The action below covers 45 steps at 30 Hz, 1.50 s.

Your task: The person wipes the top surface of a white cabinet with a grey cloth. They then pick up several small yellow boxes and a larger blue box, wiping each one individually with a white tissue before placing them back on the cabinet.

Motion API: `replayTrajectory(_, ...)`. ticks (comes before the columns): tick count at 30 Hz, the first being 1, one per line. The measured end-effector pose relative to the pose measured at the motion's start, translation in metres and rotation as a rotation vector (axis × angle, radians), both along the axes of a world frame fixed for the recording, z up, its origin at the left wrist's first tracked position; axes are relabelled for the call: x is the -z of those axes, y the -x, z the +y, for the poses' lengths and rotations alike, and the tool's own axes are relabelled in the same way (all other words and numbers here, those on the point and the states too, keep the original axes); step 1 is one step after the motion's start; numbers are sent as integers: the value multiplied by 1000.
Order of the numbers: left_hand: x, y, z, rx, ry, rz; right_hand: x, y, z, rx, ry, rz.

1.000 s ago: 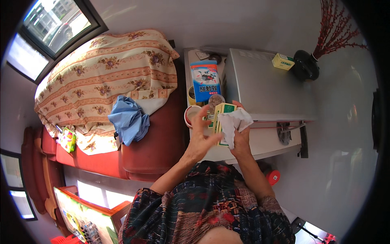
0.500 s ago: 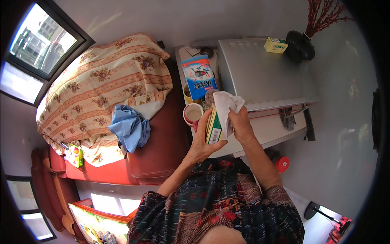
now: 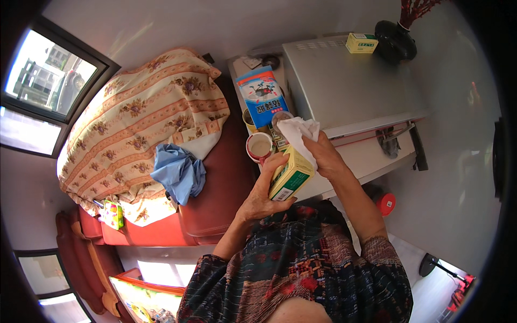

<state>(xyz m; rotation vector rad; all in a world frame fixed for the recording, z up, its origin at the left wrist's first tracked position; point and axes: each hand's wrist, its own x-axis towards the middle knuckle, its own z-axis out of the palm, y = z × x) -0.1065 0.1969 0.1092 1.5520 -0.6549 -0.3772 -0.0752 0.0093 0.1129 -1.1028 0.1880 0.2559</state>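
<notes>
My left hand (image 3: 260, 195) is closed round a small yellow and green carton (image 3: 293, 173), held tilted in front of my body with a barcode on one end. A crumpled white cloth (image 3: 299, 134) is pinched in my right hand (image 3: 326, 156) and lies against the far side of the carton. Just left of the carton stands a red and white mug (image 3: 260, 147) holding a pale drink. Behind it are a blue and red packet (image 3: 263, 97) and a yellow cup (image 3: 249, 120).
A silver oven-like appliance (image 3: 350, 86) fills the white table (image 3: 344, 175). On it are another yellow box (image 3: 361, 43) and a dark vase (image 3: 395, 42) with red sprigs. To the left, a patterned cloth (image 3: 134, 124) and blue fabric (image 3: 180, 172) cover a red sofa (image 3: 226, 199).
The carton has turned in my left hand, showing more of its green and yellow faces. My right hand and the white cloth have shifted slightly with it. The view has moved a little.
</notes>
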Motion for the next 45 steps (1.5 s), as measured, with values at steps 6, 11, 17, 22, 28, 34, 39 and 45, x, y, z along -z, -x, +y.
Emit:
replayTrajectory(6,1,-1,-11,-138,239,364,22,7,26,196,-227,-177)
replayTrajectory(11,15,-6,-17,-236,527,506,29,17,43,270,551,-650)
replayTrajectory(17,32,-20,-14,-260,-35,285,14,35,41,299,1003,-880)
replayTrajectory(22,7,0,-36,-240,671,770,-6,13,28,398,1059,-779)
replayTrajectory(28,10,4,-36,-53,508,680,9,-14,15,404,350,-465)
replayTrajectory(34,13,0,-46,-307,491,700,21,19,30,304,692,-658)
replayTrajectory(39,15,-7,-43,-407,527,654,11,54,38,178,837,-700)
replayTrajectory(45,1,6,-47,-257,577,591,-8,54,31,196,797,-523)
